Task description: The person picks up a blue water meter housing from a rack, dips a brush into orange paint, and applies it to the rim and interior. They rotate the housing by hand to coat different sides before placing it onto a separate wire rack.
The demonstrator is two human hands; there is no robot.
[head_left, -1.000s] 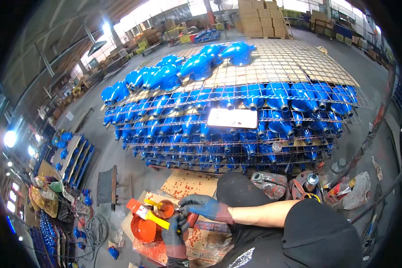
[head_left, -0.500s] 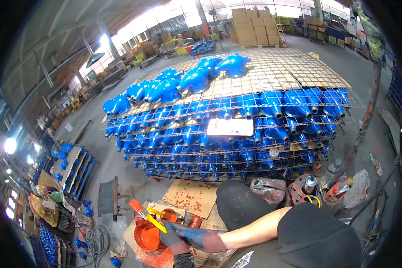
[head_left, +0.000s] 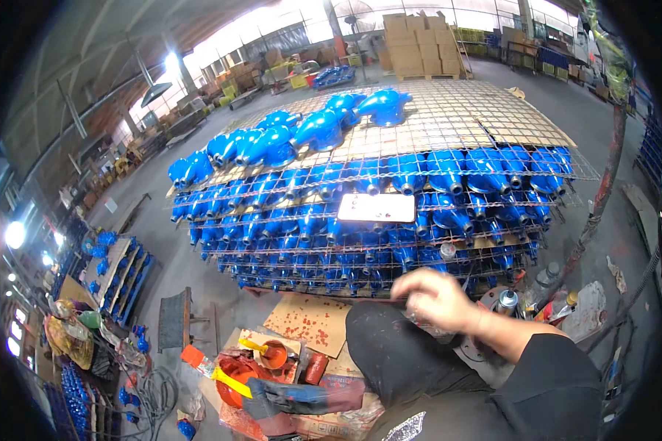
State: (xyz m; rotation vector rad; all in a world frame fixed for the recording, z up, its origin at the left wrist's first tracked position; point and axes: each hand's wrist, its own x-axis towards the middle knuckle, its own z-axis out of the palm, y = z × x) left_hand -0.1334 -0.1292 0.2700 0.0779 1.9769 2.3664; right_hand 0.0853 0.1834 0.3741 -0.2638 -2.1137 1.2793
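Brush (head_left: 232, 382) and glove (head_left: 312, 398) gripped in my left hand (head_left: 259, 404), bristles (head_left: 194, 357) outward (likely keeping me clean); right hand (head_left: 435, 300) hangs half-open, empty.

The brush (head_left: 232, 382) is held aslant above the bowl (head_left: 228, 394), its yellow handle crossing from the bowl's near right edge toward the far left one. Its bristles (head_left: 193, 356), coated orange-red, point up and left beyond that far left edge, with a narrow pale band where they meet the handle. A loose glove (head_left: 305, 397) stretches sideways from the handle's end (its fingertips are hard to make out), past the bowl's near right edge. It is limp, dark blue-grey, with a maroon cuff at its right end.
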